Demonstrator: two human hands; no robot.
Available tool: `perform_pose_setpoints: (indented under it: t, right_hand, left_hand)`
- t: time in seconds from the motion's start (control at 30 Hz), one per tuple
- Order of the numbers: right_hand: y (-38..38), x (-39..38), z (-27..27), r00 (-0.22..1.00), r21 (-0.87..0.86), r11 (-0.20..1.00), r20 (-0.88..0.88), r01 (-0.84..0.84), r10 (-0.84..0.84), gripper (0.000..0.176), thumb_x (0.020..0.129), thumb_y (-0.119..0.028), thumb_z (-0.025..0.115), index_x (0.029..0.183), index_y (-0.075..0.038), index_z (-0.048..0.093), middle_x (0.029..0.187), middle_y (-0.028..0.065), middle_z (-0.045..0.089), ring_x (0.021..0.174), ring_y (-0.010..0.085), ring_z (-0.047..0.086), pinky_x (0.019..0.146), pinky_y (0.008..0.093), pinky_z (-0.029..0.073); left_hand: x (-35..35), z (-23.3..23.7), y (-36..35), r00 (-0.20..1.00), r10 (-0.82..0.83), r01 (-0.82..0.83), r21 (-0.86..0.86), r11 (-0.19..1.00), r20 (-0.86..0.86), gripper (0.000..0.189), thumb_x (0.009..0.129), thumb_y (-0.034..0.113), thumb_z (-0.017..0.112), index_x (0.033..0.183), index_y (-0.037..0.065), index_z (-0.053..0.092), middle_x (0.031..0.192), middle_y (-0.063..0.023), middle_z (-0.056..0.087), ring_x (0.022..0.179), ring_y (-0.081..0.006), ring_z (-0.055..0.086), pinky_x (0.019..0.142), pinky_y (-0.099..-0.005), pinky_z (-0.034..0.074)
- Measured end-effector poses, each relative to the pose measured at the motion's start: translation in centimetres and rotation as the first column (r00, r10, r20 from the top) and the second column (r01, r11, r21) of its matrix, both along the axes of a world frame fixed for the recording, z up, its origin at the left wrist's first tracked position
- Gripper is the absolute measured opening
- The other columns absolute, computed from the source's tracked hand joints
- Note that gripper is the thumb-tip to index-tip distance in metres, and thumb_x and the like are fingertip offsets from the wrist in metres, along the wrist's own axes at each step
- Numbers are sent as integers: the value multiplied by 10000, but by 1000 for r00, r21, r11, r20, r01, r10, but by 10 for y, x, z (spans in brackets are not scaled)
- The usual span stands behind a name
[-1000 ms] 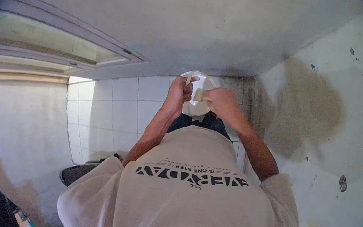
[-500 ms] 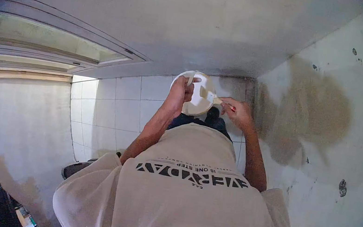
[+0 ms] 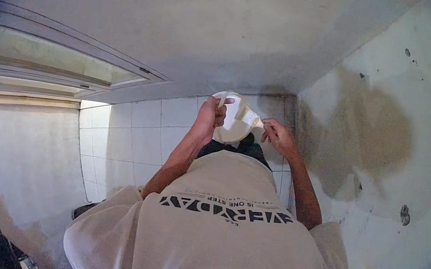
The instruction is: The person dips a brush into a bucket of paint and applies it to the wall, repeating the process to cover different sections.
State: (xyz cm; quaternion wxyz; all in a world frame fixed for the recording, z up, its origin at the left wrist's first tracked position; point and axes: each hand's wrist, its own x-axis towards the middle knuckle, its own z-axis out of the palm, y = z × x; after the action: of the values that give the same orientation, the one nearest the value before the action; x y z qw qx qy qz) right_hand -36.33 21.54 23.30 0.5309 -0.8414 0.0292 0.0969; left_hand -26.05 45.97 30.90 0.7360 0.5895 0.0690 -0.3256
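My left hand [image 3: 211,117] is closed on the handle and near rim of a white paint bucket [image 3: 235,132], held out in front of my legs. White paint shows inside it. In my right hand [image 3: 278,137] is a paintbrush [image 3: 255,120], pinched by its handle at the bucket's right side. Its pale head lies over the bucket's right rim, and the fingers partly hide the handle.
White floor tiles [image 3: 134,136] lie below. A wall with a large damp-looking brown patch [image 3: 383,129] rises on my right, and a grey wall [image 3: 203,27] stands ahead. At left is a framed window [image 3: 60,53] above a pale panel [image 3: 30,146].
The view has shifted slightly, so the bucket and hands sit a little lower. The brush has moved outward from inside the bucket to its right rim.
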Motion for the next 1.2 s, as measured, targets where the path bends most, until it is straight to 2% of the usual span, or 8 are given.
perform_pose_setpoints:
  t: [0.03,0.27,0.33,0.77,0.97,1.07,1.13,1.2]
  right_hand:
    - [-3,-2,-20,1000,106,994,3,5,-6,231,976,-198,490,1152,-78,579,863,112,676,725,166,628,700,324,498]
    - [4,-8,-71,999,235,971,-17,50,-48,259,993,-246,471,1059,-28,595,740,15,584,655,110,506,617,281,446]
    - [7,-10,-69,981,536,826,-169,174,-97,296,996,-319,470,976,-56,606,710,-31,530,638,74,459,577,241,402]
    - [-7,4,-15,976,526,841,-220,127,-10,371,1008,-438,398,926,-108,546,588,-42,443,473,44,372,420,225,291]
    - [-44,21,15,975,667,718,-56,198,-217,368,1017,-409,390,974,-88,565,581,-19,470,430,60,373,393,210,276]
    - [-78,45,87,859,700,625,33,346,-512,375,1014,-396,414,998,-62,585,597,-5,495,451,50,398,401,198,290]
    - [-122,62,129,626,508,680,307,528,-717,340,1015,-313,448,1026,-18,617,640,-1,522,497,64,433,454,217,355]
    - [-173,75,163,398,281,658,612,699,-684,311,992,-284,504,1057,-12,640,706,26,622,594,81,520,543,231,427]
  left_hand:
    - [0,-2,-1,1000,-11,12,-28,1000,2,510,988,307,212,1123,-27,574,649,50,345,568,-89,284,533,-260,269]
    - [-1,-2,-1,1000,6,-7,-79,997,-17,434,935,263,295,1115,-27,564,645,59,342,545,-82,283,512,-258,261]
    - [-3,1,-2,1000,5,-6,-88,996,-4,430,933,258,293,1114,-26,560,645,60,338,542,-78,285,506,-253,255]
    - [-1,-14,-3,997,76,-75,-151,986,-2,479,1005,321,210,1094,5,559,628,65,316,507,-59,236,460,-236,215]
    - [1,-22,-5,991,130,-129,-108,986,3,433,1019,317,259,1079,18,565,638,72,355,506,-58,274,450,-232,240]
    - [2,-27,-10,975,223,-223,-31,974,-15,398,1010,327,297,1058,58,585,636,61,394,501,-70,324,450,-234,276]
    - [2,-36,-11,958,278,-284,-86,955,-70,396,1006,301,275,1065,59,583,624,63,377,517,-60,328,474,-232,283]
    - [3,-37,-8,981,191,-192,-74,979,-25,423,1017,358,279,1062,66,582,618,71,360,497,-59,305,464,-231,266]
